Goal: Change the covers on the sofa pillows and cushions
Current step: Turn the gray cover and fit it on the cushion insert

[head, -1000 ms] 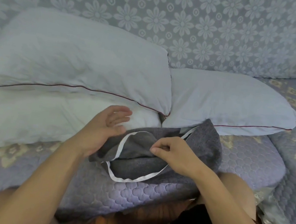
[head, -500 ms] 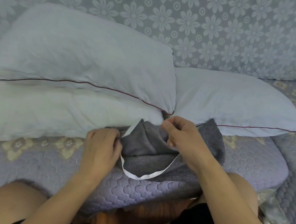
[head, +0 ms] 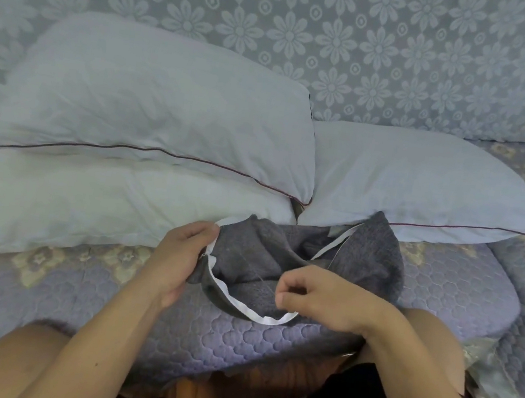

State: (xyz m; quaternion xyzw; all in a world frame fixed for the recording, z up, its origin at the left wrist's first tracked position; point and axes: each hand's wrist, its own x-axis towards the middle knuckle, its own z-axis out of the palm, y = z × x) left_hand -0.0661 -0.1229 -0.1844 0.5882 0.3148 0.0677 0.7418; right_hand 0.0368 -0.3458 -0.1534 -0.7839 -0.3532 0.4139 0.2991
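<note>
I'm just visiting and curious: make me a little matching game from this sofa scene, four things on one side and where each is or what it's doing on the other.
Things:
1. grey cover
2. top left pillow
3. left hand
4. right hand

Places or states:
A. pinches the cover's white edge at its left end
B. lies on another white pillow
C. lies opened on the quilted seat
D. fingers curled at the cover's near edge

Pairs: 1-C, 2-B, 3-A, 4-D

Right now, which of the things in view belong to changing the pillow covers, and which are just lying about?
Part of the job:
- grey cover with white zip edge, held open by left hand and right hand
- bare white pillow
- two pale piped pillows

Just there:
- quilted purple seat
- floral backrest
</note>
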